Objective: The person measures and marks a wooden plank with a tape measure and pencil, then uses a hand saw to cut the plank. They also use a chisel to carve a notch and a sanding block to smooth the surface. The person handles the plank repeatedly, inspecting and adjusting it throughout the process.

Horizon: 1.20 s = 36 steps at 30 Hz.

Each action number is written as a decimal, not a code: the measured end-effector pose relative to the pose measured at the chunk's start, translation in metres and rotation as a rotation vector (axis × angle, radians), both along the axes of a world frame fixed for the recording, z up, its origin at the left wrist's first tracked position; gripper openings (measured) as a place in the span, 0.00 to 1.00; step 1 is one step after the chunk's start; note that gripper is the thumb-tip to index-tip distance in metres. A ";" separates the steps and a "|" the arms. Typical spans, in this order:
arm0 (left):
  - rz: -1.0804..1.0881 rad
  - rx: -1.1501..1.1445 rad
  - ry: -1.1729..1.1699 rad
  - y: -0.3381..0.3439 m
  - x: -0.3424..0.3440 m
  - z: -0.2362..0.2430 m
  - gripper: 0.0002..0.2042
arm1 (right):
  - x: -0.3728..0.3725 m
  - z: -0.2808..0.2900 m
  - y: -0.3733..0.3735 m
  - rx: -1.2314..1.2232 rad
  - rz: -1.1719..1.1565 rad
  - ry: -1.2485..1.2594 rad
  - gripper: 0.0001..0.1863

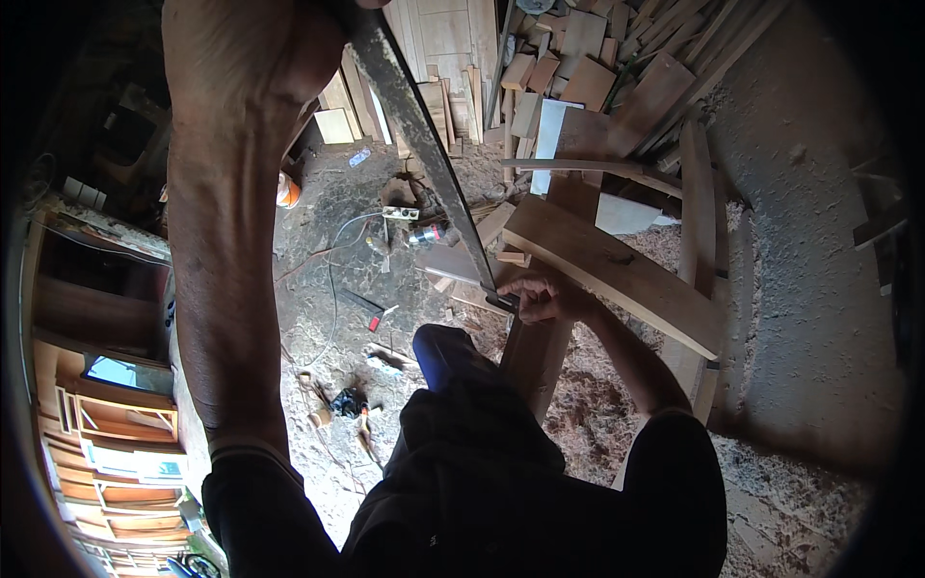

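Workshop floor [313,241] strewn with shavings [602,390], scrap wood [588,85] piled beyond | Long metal bar [424,135] slants between left hand [255,48], clamped on its upper part, and right hand [540,299], at its lower end, grip unclear

Floor [381,279]: grey, stained, dusted pale toward the lower part. Directly on it: one orange-and-white container [288,192], near the left forearm; one small clear plastic item [358,157]; one white power strip [401,213]; one thin cord [331,260], loosely curved; one red-and-black tool [374,324]; one black bundle [348,402], type unclear. Right of these: wood shavings [602,385], thickly spread. Upper right: wood offcuts [583,43], heaped. Timber support [540,361], dark, bearing one thick plank [612,275], set aslant.
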<state>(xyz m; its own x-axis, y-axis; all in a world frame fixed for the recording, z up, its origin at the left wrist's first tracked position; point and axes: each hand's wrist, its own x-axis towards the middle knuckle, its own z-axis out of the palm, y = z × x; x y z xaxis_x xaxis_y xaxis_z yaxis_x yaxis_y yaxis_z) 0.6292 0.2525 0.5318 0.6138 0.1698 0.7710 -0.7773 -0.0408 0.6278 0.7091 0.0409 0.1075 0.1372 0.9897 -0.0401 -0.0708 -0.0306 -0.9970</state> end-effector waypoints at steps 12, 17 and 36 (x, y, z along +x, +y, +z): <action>-0.120 -0.082 0.046 0.003 0.005 0.001 0.18 | -0.017 -0.004 -0.007 -0.024 -0.294 0.011 0.25; 0.058 0.073 0.052 0.001 0.000 0.002 0.18 | -0.040 -0.026 0.012 -0.023 -0.695 -0.312 0.26; 0.027 -0.155 0.211 -0.016 -0.006 0.010 0.24 | -0.063 -0.013 0.030 0.235 -1.098 -0.233 0.22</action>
